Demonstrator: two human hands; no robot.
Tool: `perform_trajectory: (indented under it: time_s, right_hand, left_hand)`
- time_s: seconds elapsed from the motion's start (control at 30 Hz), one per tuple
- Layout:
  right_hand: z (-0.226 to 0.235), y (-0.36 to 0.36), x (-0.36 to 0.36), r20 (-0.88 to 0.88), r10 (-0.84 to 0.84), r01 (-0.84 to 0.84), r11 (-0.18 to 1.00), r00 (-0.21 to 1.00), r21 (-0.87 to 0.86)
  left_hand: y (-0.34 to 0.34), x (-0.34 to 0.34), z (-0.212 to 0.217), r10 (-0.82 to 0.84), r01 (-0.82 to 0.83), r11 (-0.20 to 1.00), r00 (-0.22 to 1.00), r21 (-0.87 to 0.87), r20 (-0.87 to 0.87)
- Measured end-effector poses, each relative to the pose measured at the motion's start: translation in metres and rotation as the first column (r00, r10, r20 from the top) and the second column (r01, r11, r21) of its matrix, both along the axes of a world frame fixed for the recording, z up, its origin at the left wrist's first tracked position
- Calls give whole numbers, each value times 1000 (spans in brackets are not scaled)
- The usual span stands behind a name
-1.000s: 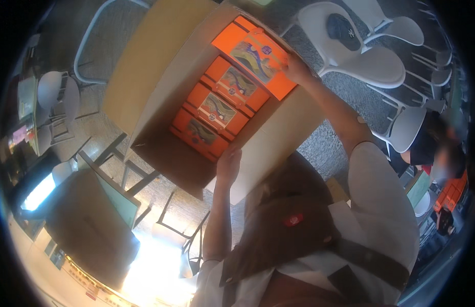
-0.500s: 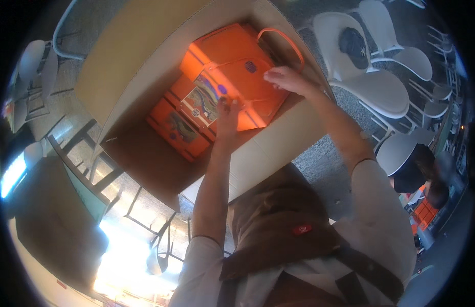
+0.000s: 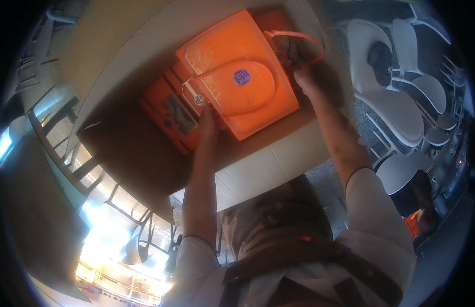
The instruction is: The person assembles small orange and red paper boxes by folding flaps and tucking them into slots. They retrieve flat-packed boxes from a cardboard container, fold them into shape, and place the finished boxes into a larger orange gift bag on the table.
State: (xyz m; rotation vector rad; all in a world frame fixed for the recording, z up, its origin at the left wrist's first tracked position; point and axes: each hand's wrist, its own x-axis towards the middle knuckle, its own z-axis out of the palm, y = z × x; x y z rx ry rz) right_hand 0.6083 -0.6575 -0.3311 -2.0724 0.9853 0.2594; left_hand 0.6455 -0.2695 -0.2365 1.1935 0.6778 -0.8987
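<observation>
An orange gift bag (image 3: 255, 61) with a purple printed emblem sits tilted inside a large open cardboard box (image 3: 278, 161), its broad face turned up. One orange strap lies flat on that face, and the other loops out at the far right. My left hand (image 3: 208, 118) is closed at the bag's lower left side, its fingertips partly hidden. At the opposite side my right hand (image 3: 305, 81) grips the right edge, below the loop handle (image 3: 315, 45). Other orange packages (image 3: 168, 110) with a patterned picture panel lie beneath and to the left.
Cardboard flaps (image 3: 102, 46) stand out around the box. White chairs (image 3: 391, 110) are lined up on the right, one with a dark cap (image 3: 379, 61) on it. A brown table (image 3: 40, 199) stands at the left, near a bright glare.
The gift bag has turned so its broad face shows more fully. My right hand has moved from above that face to its right edge; my left has slid down its left side.
</observation>
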Motion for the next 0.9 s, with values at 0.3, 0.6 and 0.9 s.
perform_trajectory:
  time_s: [0.3,0.6,0.9]
  right_hand:
    - [12,12,8,58,89,-65,940,994,-335]
    - [21,20,37,151,110,-66,961,982,-270]
    - [86,52,23,232,37,-18,996,972,-82]
  left_hand:
    - [-23,12,-45,57,-35,986,990,-165,128]
    - [-40,12,-24,184,-216,921,975,-324,-125]
    - [-24,-7,81,465,-463,813,881,-354,-85]
